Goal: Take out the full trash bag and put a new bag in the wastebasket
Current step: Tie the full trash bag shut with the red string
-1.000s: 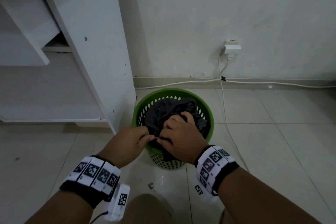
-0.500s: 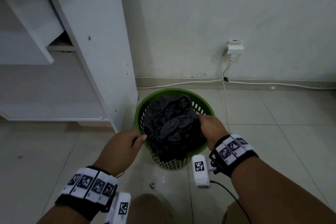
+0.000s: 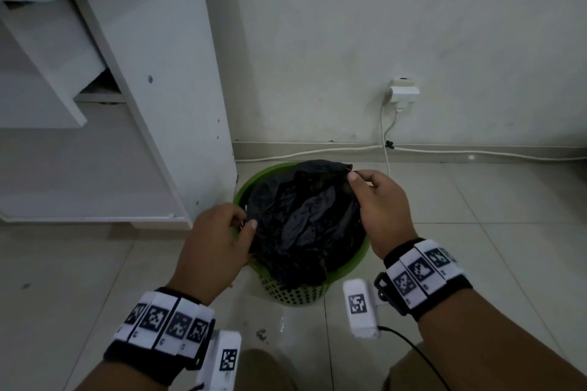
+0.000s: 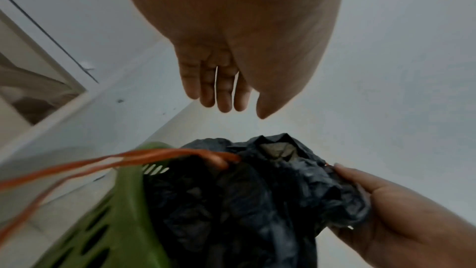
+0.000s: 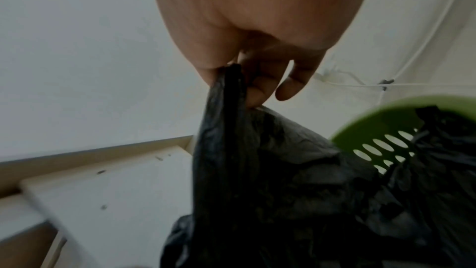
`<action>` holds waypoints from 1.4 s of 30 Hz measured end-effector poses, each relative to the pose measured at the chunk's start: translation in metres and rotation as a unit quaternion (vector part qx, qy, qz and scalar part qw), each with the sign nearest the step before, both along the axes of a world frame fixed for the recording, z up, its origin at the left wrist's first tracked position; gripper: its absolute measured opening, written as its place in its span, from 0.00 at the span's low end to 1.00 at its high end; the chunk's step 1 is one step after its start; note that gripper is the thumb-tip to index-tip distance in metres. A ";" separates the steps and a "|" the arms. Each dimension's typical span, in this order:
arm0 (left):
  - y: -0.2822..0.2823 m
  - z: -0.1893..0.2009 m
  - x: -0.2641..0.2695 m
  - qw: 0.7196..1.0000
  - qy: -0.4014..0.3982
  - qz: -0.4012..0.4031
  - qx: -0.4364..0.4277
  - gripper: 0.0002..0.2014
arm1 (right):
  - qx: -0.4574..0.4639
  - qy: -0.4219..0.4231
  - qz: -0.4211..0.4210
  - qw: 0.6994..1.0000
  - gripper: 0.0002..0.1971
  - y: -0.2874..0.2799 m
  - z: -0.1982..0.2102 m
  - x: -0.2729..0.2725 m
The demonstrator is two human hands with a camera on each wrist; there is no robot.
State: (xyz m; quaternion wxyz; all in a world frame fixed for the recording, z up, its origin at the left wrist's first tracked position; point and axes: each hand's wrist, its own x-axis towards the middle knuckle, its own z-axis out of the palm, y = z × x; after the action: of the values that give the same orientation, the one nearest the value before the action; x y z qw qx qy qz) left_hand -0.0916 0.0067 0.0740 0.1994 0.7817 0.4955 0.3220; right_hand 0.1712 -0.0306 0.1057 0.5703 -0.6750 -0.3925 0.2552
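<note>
Crumpled black plastic trash bag (image 3: 305, 225) sits inside the round green perforated plastic wastebasket (image 3: 295, 294), on the tiled floor next to a white cabinet (image 3: 165, 98). Bag mouth is gathered above the rim, not lifted out yet.

Right hand (image 3: 379, 205): thumb and forefinger pinch the far edge of the bag, film bunched into a strip in that grip per the right wrist view (image 5: 229, 89). Left hand (image 3: 216, 244): at the near-left bag edge by the rim; head view suggests a pinch, but left wrist view shows fingers (image 4: 219, 89) fairly straight and clear of the film, so can't tell its grip. Orange drawstring loop (image 4: 144, 155) runs out of the bag hem towards the left.

Handling, my read: thin film, soft, no stiffness, slippery, tears if pulled on a single layer. Looks light, contents not visible. Best hold is the drawstring or a thick gathered bunch at the hem, both sides, pull straight up so the basket doesn't tip.
</note>
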 end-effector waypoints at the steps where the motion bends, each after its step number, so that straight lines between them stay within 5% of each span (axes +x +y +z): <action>1: 0.000 0.005 0.006 1.000 -0.016 0.006 0.018 0.09 | 0.008 -0.025 0.005 1.000 0.09 -0.002 0.004 0.000; 8: -0.014 0.052 0.052 0.995 -0.073 -0.046 0.054 0.14 | 0.072 -0.208 -0.041 0.975 0.05 -0.017 0.026 -0.006; 15: -0.018 0.064 0.098 0.984 -0.073 -0.161 0.012 0.25 | 0.032 0.022 0.060 0.997 0.06 -0.020 0.041 -0.010; 24: 0.005 0.047 0.113 0.993 -0.059 -0.098 0.023 0.18 | -0.011 0.152 0.110 0.982 0.17 -0.023 0.047 -0.012; 31: 0.014 0.055 0.111 0.991 -0.063 -0.094 0.069 0.08 | -0.012 0.106 0.045 0.993 0.10 -0.022 0.040 -0.009; 35: 0.014 0.062 0.112 0.989 -0.098 -0.098 0.057 0.05 | 0.006 -0.064 0.081 0.995 0.07 -0.024 0.036 -0.007; 38: 0.011 0.066 0.111 0.988 -0.104 -0.103 0.050 0.03 | 0.030 -0.094 0.069 0.993 0.06 -0.025 0.038 -0.006; 42: 0.000 0.069 0.108 0.977 -0.165 -0.132 -0.029 0.15 | 0.100 -0.078 0.037 0.991 0.04 -0.027 0.050 -0.009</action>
State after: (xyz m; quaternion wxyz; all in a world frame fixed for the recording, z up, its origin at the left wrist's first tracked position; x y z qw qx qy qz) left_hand 0.0165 0.0069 0.1428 0.3421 0.7699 0.3577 0.4029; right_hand 0.1618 -0.0576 0.1553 0.5927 -0.6173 -0.4843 0.1820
